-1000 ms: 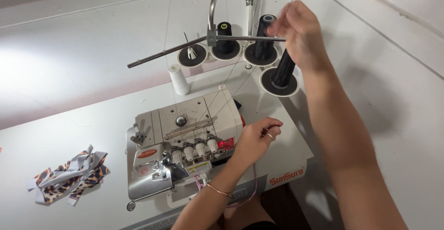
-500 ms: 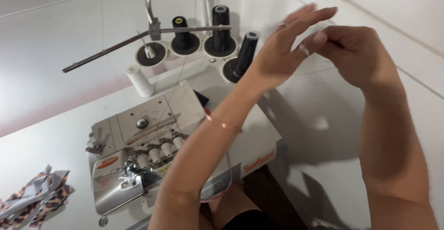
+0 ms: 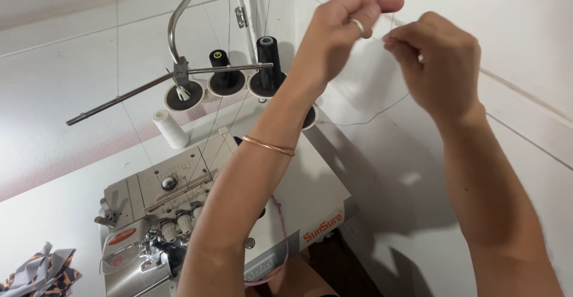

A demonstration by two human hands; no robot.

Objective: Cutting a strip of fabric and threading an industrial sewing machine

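Both my hands are raised near the wall, above and right of the thread stand. My left hand (image 3: 343, 31), with a ring and a thin bangle on the wrist, pinches a fine dark thread (image 3: 373, 118). Close beside it, my right hand (image 3: 439, 64) pinches the same thread, which sags down toward the cones. Black thread cones (image 3: 268, 55) stand on the stand's round plates (image 3: 179, 97) beneath a metal guide bar (image 3: 155, 85). Below sits a white overlock sewing machine (image 3: 173, 207), partly hidden by my left forearm.
A small white spool (image 3: 169, 128) stands left of the machine on the white table (image 3: 54, 213). A patterned fabric piece (image 3: 39, 270) lies at the lower left. The white wall (image 3: 513, 28) runs close along the right. A pink cord (image 3: 283, 237) hangs over the machine's front.
My left hand rose from the machine's front to meet my right hand near the wall. Both now pinch the thread higher up, fingers closed; the view shifted up and right.
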